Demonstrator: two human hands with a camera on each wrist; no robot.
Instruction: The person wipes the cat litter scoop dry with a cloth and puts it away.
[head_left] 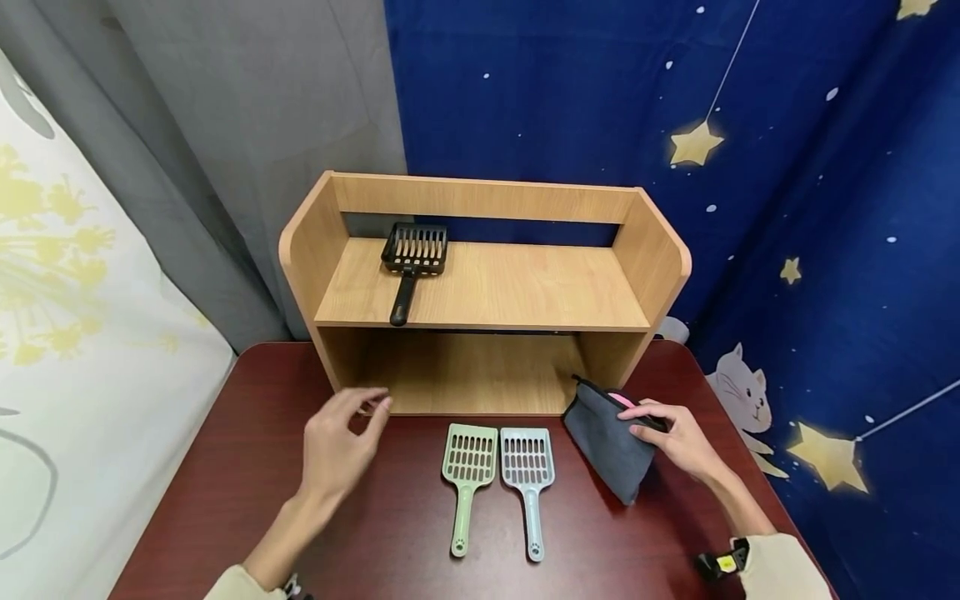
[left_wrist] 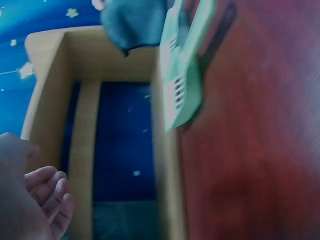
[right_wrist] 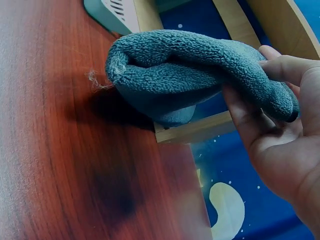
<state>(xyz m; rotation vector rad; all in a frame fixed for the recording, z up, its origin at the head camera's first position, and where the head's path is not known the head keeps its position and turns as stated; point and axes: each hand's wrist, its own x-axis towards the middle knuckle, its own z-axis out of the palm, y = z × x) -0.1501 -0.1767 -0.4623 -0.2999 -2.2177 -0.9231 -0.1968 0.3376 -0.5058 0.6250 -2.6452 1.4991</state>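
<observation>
My right hand [head_left: 678, 437] pinches the upper edge of a dark grey-blue terry cloth [head_left: 611, 442], thumb on one side and fingers on the other. Folded over, the cloth [right_wrist: 165, 60] hangs at the shelf's front right corner, with a pink patch at its top. My left hand [head_left: 341, 446] is in the air by the shelf's front left, fingers loosely bent and holding nothing. Between the hands, a green litter scoop [head_left: 463, 508] and a light blue litter scoop [head_left: 533, 517] lie side by side, handles toward me. A black litter scoop [head_left: 403, 298] rests on the upper shelf, left side.
A two-tier wooden shelf [head_left: 495, 287] stands at the back of the dark red table [head_left: 397, 533]. Behind it hang a grey curtain [head_left: 262, 100] and a blue star-patterned curtain [head_left: 570, 92]. White patterned fabric [head_left: 90, 350] hangs at the left.
</observation>
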